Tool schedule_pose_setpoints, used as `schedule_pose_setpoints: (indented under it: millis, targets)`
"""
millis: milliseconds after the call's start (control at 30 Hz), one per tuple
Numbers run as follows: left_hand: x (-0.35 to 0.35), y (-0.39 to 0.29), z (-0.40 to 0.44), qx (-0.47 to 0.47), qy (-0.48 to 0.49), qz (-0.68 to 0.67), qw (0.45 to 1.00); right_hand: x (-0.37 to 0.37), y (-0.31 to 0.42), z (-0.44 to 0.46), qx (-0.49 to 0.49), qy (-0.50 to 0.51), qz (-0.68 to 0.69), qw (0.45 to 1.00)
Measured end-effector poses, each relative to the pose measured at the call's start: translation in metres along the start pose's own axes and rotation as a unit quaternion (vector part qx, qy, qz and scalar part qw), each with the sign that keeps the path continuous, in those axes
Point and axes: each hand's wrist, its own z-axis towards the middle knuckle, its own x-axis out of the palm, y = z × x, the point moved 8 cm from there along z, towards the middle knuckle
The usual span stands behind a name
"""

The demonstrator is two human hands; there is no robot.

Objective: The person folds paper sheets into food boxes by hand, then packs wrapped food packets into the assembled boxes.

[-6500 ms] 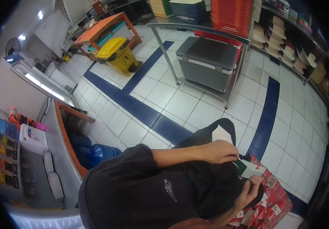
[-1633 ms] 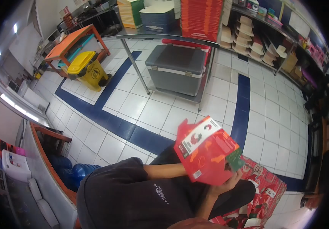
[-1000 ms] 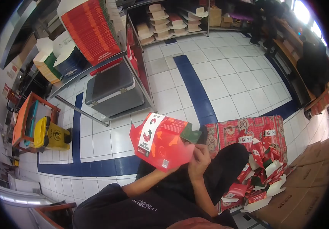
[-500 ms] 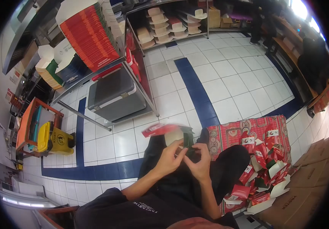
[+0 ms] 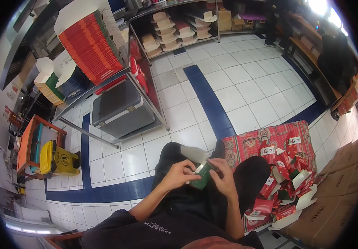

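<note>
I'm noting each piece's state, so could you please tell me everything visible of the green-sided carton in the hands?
The carton looks like thin card: a dark green panel, white near its upper edge, a pale blurred flap beyond. It is held tilted above the dark trousers, the left hand and right hand gripping opposite sides. Its far side is hidden.

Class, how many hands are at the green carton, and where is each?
2: the left hand at the left side of the carton, the right hand at its right. Some fingers are hidden.

Green and white carton (image 5: 202, 180); red mat (image 5: 239, 146) (patterned with circles).
</note>
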Motion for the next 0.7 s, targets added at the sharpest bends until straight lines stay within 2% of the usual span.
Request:
schedule_pose_setpoints:
  millis: [167,233,267,333,400,467,500,533,567,600,633,667,700]
  targets:
    - [-0.004,0.014,0.001,-0.026,0.0,-0.034,0.999,-0.009,-0.029,-0.003,0.019,0.001,0.113,0.993]
    - [-0.012,0.009,0.004,0.019,-0.065,-0.096,0.993,-0.008,-0.035,-0.004,0.036,-0.006,0.146,0.989]
    - [-0.012,0.01,0.005,0.019,-0.064,-0.096,0.993,-0.004,-0.045,-0.006,0.056,-0.014,0.167,0.984]
    - [-0.02,-0.01,0.007,0.079,-0.1,-0.027,0.992,0.001,-0.048,-0.007,0.074,-0.023,0.188,0.979]
    - [-0.029,-0.02,0.009,0.085,-0.1,-0.012,0.991,0.011,-0.048,-0.006,0.083,-0.016,0.198,0.977]
    - [-0.037,-0.029,0.008,0.006,-0.081,0.068,0.994,0.025,-0.047,-0.008,0.096,-0.009,0.185,0.978]
    - [-0.045,-0.033,0.011,0.007,-0.099,0.059,0.993,0.031,-0.048,-0.007,0.108,0.009,0.17,0.98]
    - [-0.049,-0.041,0.015,0.039,-0.073,0.113,0.99,0.042,-0.048,-0.004,0.1,0.042,0.169,0.98]
    - [-0.052,-0.038,0.011,0.062,-0.057,0.166,0.983,0.045,-0.052,-0.004,0.101,0.023,0.136,0.985]
    - [-0.058,-0.01,0.024,0.151,-0.063,0.184,0.969,0.051,-0.057,-0.009,0.101,0.011,0.106,0.989]
    - [-0.063,-0.031,0.007,0.104,-0.042,0.214,0.97,0.071,-0.06,-0.004,0.106,0.037,0.086,0.99]
    - [-0.062,-0.035,0.002,0.15,-0.065,0.218,0.962,0.058,-0.062,-0.007,0.117,0.008,0.06,0.991]
    - [-0.058,-0.032,-0.001,0.195,-0.066,0.236,0.95,0.054,-0.055,-0.006,0.087,0.001,0.008,0.996]
